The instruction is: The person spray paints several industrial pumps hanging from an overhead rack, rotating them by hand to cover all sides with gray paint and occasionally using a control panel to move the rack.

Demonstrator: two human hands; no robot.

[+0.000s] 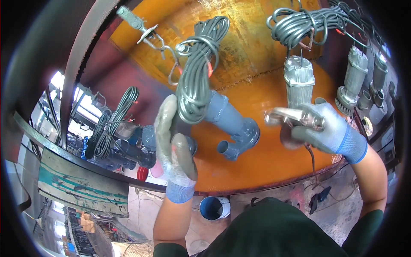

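Observation:
A blue-grey pump (pixel 231 118) with a short side outlet hangs tilted in front of me, a thick coil of grey cable (pixel 195 81) bundled at its upper end. My left hand (pixel 172 165), in a white and blue glove with a grey palm, is raised close beside the coil. Its fingers point up and stand apart from the thumb; whether they touch the cable I cannot tell. In my gloved right hand (pixel 332 130) is a metal spray gun (pixel 295 115), pointed left toward the pump and slightly blurred. A thin hose (pixel 311 158) runs down below it.
Behind the pump is an orange-stained booth wall (pixel 248 43). An unpainted silver pump (pixel 299 77) with coiled cable (pixel 299 28) hangs at the right, more pumps (pixel 356 70) beyond it. Other blue-grey pumps (pixel 128 150) hang at left. A bucket (pixel 215 208) stands below.

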